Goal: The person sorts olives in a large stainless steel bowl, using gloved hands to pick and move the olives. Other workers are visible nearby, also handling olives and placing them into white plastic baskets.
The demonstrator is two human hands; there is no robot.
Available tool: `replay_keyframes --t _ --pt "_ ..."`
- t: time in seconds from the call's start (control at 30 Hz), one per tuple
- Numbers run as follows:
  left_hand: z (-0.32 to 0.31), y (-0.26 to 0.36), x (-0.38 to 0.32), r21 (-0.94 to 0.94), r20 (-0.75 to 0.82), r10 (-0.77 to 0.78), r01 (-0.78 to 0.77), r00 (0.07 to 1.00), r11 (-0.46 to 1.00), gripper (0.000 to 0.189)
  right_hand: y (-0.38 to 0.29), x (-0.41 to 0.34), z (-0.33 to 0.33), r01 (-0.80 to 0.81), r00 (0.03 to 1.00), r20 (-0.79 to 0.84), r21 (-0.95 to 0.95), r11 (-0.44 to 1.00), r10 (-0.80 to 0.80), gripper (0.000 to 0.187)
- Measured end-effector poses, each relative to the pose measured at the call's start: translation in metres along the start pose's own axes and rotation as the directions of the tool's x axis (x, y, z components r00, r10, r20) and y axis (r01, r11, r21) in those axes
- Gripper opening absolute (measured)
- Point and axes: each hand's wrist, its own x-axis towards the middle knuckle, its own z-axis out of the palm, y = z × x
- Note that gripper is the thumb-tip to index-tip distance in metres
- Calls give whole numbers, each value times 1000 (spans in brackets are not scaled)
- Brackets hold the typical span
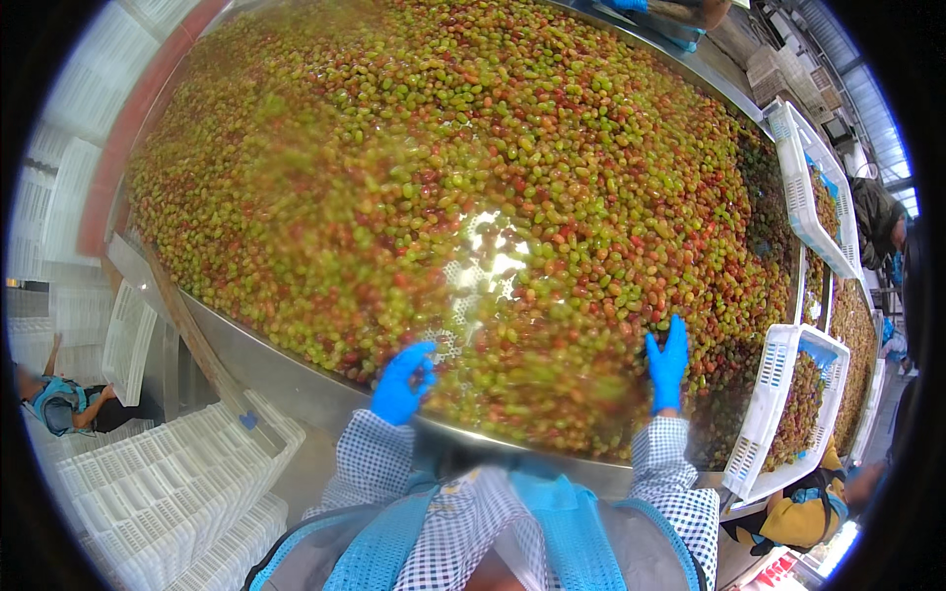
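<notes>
A broad metal sorting table with a perforated bed (464, 310) lies before me, heaped with loose green and red grapes (591, 192). My left hand (404, 383), in a blue glove, hangs over the near edge with its fingers curved and apart. Nothing shows between them. To the right, my right hand (667, 366) wears a matching glove and is spread over the grapes, thumb away from the fingers, holding nothing. Between my hands the near grapes are blurred. White perforations show through a thin patch in the middle.
Stacked white plastic crates (170, 480) stand at lower left. Two white crates holding grapes sit along the right edge, one near (768, 399) and one farther (794, 192). Other people work at left (66, 406), lower right (802, 510) and across the table. A metal rim (281, 354) borders the table.
</notes>
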Motion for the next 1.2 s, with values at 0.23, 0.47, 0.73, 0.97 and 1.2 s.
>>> replay_keyframes --t 0.23,0.47,0.73,0.97,1.2 --pt "37 19 13 -203 2 -139 136 990 970 40 -19 -14 33 -215 976 55 414 885 211 67" --pt "51 65 113 208 -272 -83 143 959 968 30 -129 -38 43 6 990 135 291 957 -47 67" --pt "56 93 243 999 8 183 -16 983 38 24 -159 -77 25 180 928 205 486 855 -311 65" --pt "68 97 268 982 62 86 -46 994 -181 29 -65 -54 4 116 989 -84 -38 992 -119 68" --pt "49 73 173 -5 -225 -28 27 974 1000 35 -30 -16 51 -11 998 -58 -169 986 1 72"
